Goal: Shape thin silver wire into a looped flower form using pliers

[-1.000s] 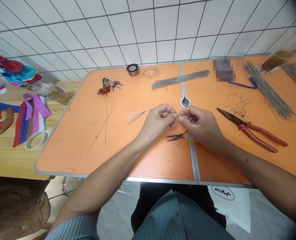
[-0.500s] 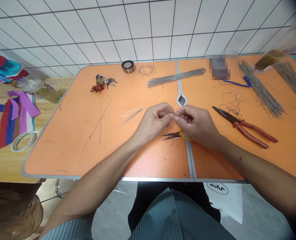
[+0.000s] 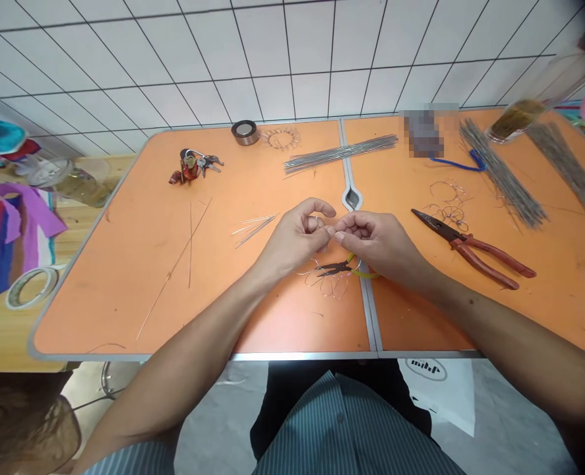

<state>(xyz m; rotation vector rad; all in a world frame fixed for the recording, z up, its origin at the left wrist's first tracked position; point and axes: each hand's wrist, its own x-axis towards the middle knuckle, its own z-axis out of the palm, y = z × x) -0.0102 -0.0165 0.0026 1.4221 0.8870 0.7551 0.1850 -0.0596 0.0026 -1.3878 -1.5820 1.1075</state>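
Observation:
My left hand [image 3: 297, 234] and my right hand [image 3: 381, 239] meet fingertip to fingertip above the middle of the orange table [image 3: 282, 323]. Both are closed in a pinch on a thin piece of wire, mostly hidden by the fingers. Just below them lie small black-jawed pliers [image 3: 334, 268] with yellow handles, partly covered by my right hand. Thin wire loops [image 3: 329, 287] lie around these pliers. Left of my left hand is a small fan of short straight wires [image 3: 255, 229]. Larger pliers [image 3: 490, 257] with red handles rest to the right of my right hand.
A bundle of straight wires [image 3: 341, 153] lies at the back, near a tape roll [image 3: 245, 133] and keys [image 3: 196, 165]. More wire bundles [image 3: 504, 175] and a cup [image 3: 514, 120] stand at right. Ribbons [image 3: 22, 231] and masking tape [image 3: 32, 288] are on the wooden table at left.
My fingertips have drawn slightly apart, and my left index finger has lifted and straightened a little. The whole view has shifted slightly; the things on the table stay put.

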